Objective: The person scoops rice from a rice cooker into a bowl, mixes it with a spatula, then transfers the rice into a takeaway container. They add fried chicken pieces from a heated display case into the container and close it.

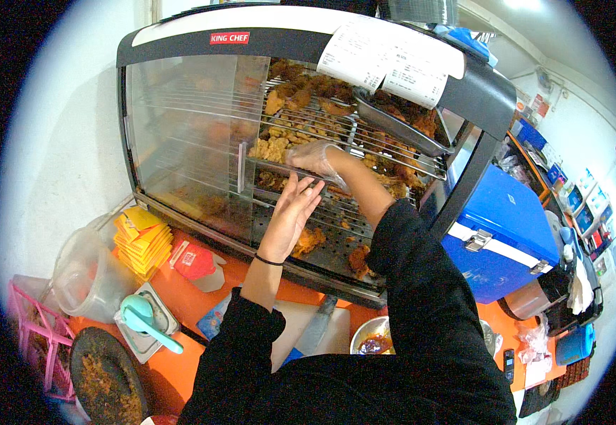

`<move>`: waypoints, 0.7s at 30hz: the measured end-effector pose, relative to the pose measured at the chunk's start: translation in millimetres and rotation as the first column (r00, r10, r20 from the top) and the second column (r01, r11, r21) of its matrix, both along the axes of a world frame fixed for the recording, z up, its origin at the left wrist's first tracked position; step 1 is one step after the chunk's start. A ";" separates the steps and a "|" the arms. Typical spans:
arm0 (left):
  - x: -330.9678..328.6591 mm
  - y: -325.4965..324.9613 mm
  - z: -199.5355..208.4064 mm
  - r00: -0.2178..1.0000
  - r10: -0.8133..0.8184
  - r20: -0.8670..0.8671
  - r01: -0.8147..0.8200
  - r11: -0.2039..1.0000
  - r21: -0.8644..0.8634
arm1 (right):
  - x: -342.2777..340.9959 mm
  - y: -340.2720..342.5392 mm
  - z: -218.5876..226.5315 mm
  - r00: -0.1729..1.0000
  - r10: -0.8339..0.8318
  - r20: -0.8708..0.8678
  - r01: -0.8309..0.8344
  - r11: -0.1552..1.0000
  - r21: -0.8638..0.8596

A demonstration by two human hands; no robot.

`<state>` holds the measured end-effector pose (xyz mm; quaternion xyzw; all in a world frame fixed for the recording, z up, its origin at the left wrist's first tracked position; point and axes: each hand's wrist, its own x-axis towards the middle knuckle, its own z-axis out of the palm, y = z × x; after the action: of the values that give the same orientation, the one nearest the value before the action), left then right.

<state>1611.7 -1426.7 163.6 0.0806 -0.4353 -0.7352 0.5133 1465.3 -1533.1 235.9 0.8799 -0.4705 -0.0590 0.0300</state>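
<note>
A glass-fronted food warmer (pixel 202 127) holds racks of fried chicken (pixel 271 150). My right hand (pixel 314 157), in a clear plastic glove, reaches through the open side onto the middle level. Its fingers are bent down beside the chicken pieces; what they close on is hidden. Just below it, my bare left hand (pixel 295 209) points upward, fingers stretched out and slightly apart. Its fingertips touch the front edge of a dark metal tray (pixel 269 167) under the right hand. More fried pieces (pixel 309 242) lie on the perforated bottom (pixel 329 230) of the warmer.
The sliding glass covers the warmer's left half; paper slips (pixel 386 60) hang from its top. Blue cooler box (pixel 503 234) stands at right. On the orange counter are yellow packets (pixel 141 237), a clear tub (pixel 85 273), a turquoise scoop (pixel 138 312) and a sauce bowl (pixel 359 338).
</note>
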 end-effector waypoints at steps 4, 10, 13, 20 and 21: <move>1.7 7.7 -5.0 0.999 0.037 0.035 -0.037 0.999 0.005 | 2.6 12.2 -0.8 0.960 0.119 -0.253 -0.198 0.928 -0.315; 30.2 50.0 -51.4 0.986 -0.004 0.166 -0.008 0.997 0.074 | 15.6 57.4 -6.3 0.871 -0.201 0.448 0.385 0.845 -0.370; 52.6 73.0 -89.4 0.958 -0.013 0.285 -0.013 0.996 0.090 | 9.3 64.2 -4.8 0.938 -0.088 0.335 0.243 0.857 -0.455; 123.7 120.9 -152.7 0.966 0.023 0.256 -0.125 0.912 0.390 | -1.0 68.6 2.2 0.904 0.219 0.366 0.011 0.846 -0.533; 133.1 124.5 -155.0 0.982 0.023 0.188 -0.100 0.905 0.413 | 2.1 74.0 3.3 0.939 0.210 0.273 -0.026 0.834 -0.551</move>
<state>1744.8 -1302.2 8.6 0.2686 -0.3083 -0.7847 0.4658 1467.4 -1459.1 239.1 0.8608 -0.4106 0.2223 0.2026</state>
